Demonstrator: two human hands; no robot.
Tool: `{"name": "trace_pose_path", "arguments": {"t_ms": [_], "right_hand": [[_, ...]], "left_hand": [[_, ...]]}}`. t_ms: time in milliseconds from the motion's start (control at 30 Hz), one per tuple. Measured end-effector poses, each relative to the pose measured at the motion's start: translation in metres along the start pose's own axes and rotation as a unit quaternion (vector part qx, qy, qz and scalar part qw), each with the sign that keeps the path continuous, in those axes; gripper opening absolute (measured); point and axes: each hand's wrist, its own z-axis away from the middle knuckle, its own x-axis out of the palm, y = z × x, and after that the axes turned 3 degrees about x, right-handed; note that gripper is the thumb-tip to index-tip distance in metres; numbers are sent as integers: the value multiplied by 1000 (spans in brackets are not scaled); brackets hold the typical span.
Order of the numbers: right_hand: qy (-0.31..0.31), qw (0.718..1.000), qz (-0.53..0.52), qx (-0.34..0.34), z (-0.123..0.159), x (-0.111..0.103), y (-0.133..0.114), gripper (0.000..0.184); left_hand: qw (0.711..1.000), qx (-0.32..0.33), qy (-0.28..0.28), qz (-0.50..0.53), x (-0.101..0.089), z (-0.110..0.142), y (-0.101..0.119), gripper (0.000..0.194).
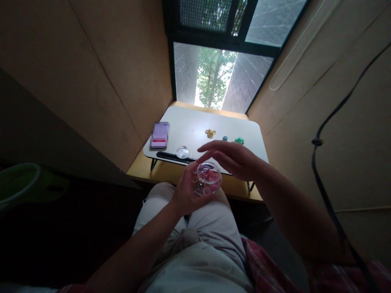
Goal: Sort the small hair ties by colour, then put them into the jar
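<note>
In the head view my left hand (187, 189) is wrapped round a small clear round jar (216, 188) held above my lap, by the table's near edge. Inside lie several pink, red and purple ring-shaped bands (210, 175), perhaps small hair ties. My right hand (235, 158) is just above and beside the jar's mouth, fingers stretched out towards the left; I see nothing held in it. A clear round lid (182, 152) rests near the front of the white folding table (186, 126). Beyond my right hand are small piles of yellow bands (210, 133), blue bands (225, 138) and green bands (239, 140).
A phone with a blurred screen (159, 135) lies at the table's left side. The black slot (171, 157) runs along the front edge. A window (214, 77) is behind, walls close in on both sides. A green bin (27, 183) stands at the left; a dark cord (330, 110) hangs at the right.
</note>
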Motion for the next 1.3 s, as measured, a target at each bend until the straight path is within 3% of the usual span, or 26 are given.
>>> {"name": "trace_pose_path", "arguments": {"t_ms": [67,167,267,333,400,467,533,633,767,1000,1300], "right_hand": [[51,998,-29,7,2,-3,5,32],[179,982,-32,42,8,-14,31,29],[331,934,9,131,22,-33,78,23],[396,894,40,204,38,-43,115,23],[389,869,69,298,58,-47,148,25],[326,853,113,391,77,-43,171,27],[256,849,147,438,92,-35,185,33],[202,856,183,439,102,-21,193,44],[186,854,227,429,97,-11,194,36],[207,847,230,432,84,-2,194,16],[239,828,290,416,89,10,194,19]], "left_hand": [[1000,-1,-1,-8,0,-1,2,95],[1000,5,-6,-14,-2,0,3,95],[1000,11,-6,-22,-4,3,1,95],[1000,9,-6,-27,-6,5,-1,94],[1000,8,-5,-29,-8,6,-2,94],[999,8,-4,-33,-8,6,-2,93],[999,8,-4,-37,-8,5,-3,93],[999,2,-9,-35,-6,4,-4,93],[1000,-7,-17,-19,-2,4,-5,92],[999,-27,-17,-36,-4,7,-9,92],[999,-43,-21,-18,-6,8,-15,91]]}}
